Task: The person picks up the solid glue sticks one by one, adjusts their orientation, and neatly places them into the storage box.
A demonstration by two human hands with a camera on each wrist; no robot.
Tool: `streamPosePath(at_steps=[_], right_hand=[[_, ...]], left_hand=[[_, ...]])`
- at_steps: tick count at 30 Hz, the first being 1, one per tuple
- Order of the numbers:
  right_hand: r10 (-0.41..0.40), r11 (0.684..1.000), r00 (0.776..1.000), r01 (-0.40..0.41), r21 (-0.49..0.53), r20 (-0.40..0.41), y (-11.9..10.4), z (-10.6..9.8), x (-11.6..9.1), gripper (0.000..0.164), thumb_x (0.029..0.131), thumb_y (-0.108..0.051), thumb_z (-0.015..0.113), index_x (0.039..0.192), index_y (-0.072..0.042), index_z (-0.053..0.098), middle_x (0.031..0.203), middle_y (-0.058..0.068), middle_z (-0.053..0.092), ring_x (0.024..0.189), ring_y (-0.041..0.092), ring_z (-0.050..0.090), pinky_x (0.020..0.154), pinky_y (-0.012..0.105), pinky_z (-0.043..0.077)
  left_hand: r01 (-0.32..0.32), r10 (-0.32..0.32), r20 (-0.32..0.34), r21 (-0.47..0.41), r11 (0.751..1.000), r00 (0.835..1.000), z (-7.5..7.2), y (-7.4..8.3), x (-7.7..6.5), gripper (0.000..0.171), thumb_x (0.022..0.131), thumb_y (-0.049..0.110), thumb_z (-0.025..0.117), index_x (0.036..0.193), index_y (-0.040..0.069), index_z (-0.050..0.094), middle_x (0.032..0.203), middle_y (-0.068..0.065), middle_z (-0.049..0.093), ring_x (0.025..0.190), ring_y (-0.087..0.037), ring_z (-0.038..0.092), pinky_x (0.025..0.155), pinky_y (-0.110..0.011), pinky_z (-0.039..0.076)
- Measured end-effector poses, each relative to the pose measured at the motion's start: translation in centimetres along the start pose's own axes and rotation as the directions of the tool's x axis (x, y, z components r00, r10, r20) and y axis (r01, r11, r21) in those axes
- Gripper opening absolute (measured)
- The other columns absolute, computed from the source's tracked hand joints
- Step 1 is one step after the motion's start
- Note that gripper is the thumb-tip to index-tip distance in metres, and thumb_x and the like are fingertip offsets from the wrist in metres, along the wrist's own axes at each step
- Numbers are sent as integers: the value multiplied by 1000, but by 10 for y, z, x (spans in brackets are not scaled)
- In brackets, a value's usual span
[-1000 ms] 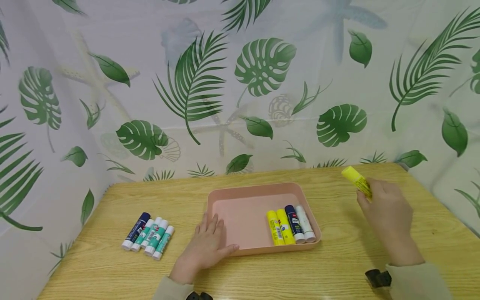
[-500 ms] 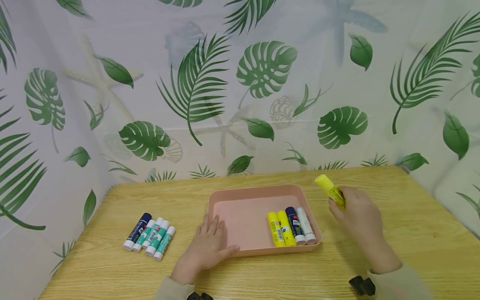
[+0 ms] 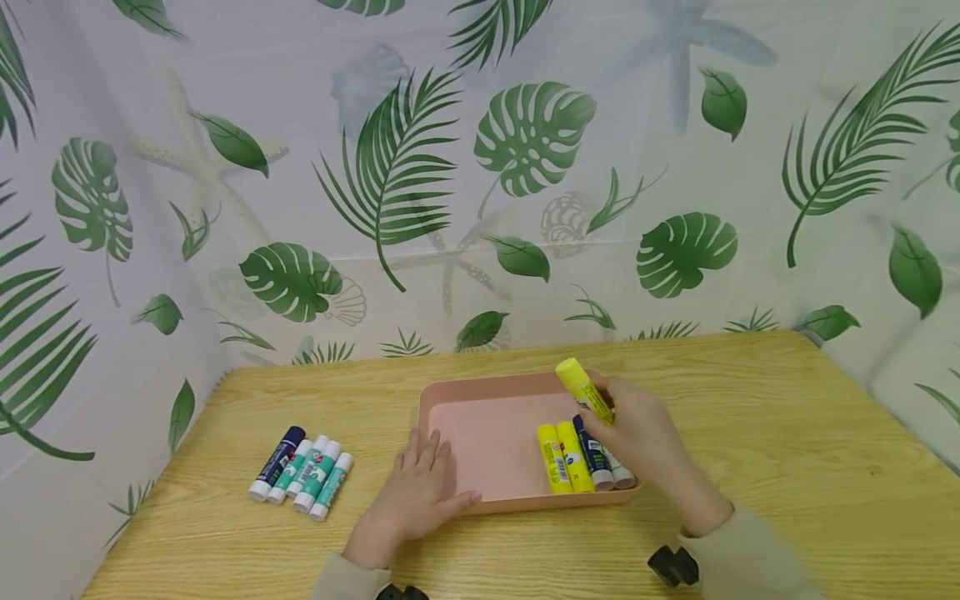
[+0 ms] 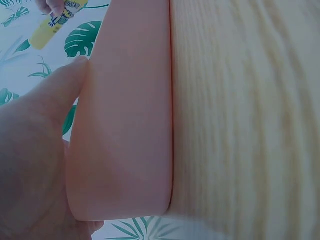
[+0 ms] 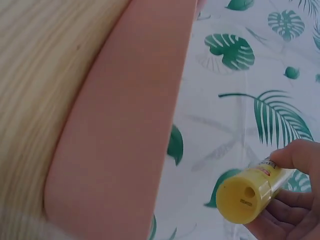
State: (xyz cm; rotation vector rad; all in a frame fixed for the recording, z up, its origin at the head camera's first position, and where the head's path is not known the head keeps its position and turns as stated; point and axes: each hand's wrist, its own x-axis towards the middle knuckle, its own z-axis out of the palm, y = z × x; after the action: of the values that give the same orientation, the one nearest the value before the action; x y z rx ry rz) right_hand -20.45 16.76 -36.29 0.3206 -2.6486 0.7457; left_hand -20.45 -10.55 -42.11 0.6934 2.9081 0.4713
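A yellow glue stick (image 3: 587, 392) is pinched in my right hand (image 3: 637, 425), held tilted above the right part of a pink tray (image 3: 480, 503). The right wrist view shows the round end of that glue stick (image 5: 237, 200) between thumb and fingers. Inside the tray, at its right end, lie two yellow glue sticks (image 3: 553, 460), a dark blue glue stick (image 3: 594, 457) and a white one (image 3: 621, 477), partly hidden by my hand. My left hand (image 3: 416, 492) rests on the tray's left front corner, fingers over the rim and thumb along the front edge.
On the wooden table (image 3: 225, 550), left of the tray, several glue sticks lie side by side: a dark blue one (image 3: 277, 463) and teal-and-white ones (image 3: 317, 477). A leaf-patterned cloth (image 3: 450, 208) hangs behind the table's back edge.
My right hand has carried the yellow glue stick leftward, from beyond the tray's right side to above it. My left hand has stayed on the tray's corner.
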Motion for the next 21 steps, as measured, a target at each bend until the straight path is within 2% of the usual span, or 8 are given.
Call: streamPosePath(at_steps=[3, 6, 10, 13, 17, 21], right_hand=[[-3, 997, 999, -1, 83, 47, -7, 10, 4, 37, 78, -11, 66, 109, 3, 52, 91, 12, 60, 73, 18, 57, 58, 30, 50], [30, 992, 995, -42, 122, 97, -14, 20, 6, 31, 78, -13, 67, 102, 1, 53, 87, 9, 59, 68, 14, 56, 54, 25, 49], [44, 993, 992, -56, 102, 122, -22, 35, 11, 26, 76, -16, 69, 95, 0, 59, 81, 6, 60, 64, 11, 53, 54, 24, 48], [39, 993, 989, -54, 104, 140, -27, 46, 13, 28, 75, -15, 69, 96, 1, 59, 82, 6, 61, 66, 12, 54, 55, 26, 47], [67, 979, 972, -108, 173, 225, -32, 59, 14, 33, 78, -12, 66, 104, 4, 54, 86, 10, 59, 68, 14, 55, 56, 26, 47], [84, 974, 949, -143, 177, 304, -34, 69, 14, 34, 80, -12, 65, 106, 6, 51, 83, 9, 57, 64, 13, 51, 52, 25, 45]], left_hand=[[2, -2, -4, 4, 1000, 1000, 0, 0, 0, 84, 84, 59, 41, 135, -7, 27, 143, -22, 16, 130, -39, -3, 99, -55, 14], [1, -1, -4, 6, 1000, 1000, 1, 0, 1, 84, 84, 59, 41, 135, -7, 28, 142, -22, 16, 130, -39, -2, 99, -56, 14], [5, -5, -4, 10, 1000, 1000, 2, -1, 1, 85, 84, 60, 40, 135, -7, 28, 142, -21, 17, 130, -39, -2, 99, -55, 14], [9, -8, -11, 17, 1000, 1000, 3, 0, 1, 85, 84, 60, 40, 135, -7, 29, 142, -21, 18, 130, -39, -1, 99, -55, 15], [8, -8, -12, 19, 1000, 1000, 2, 0, 1, 84, 84, 60, 40, 134, -7, 29, 142, -21, 17, 130, -39, -1, 98, -55, 15], [5, -5, -8, 18, 1000, 1000, 2, 0, 1, 84, 84, 59, 40, 135, -6, 28, 143, -21, 16, 130, -39, -3, 99, -55, 14]])
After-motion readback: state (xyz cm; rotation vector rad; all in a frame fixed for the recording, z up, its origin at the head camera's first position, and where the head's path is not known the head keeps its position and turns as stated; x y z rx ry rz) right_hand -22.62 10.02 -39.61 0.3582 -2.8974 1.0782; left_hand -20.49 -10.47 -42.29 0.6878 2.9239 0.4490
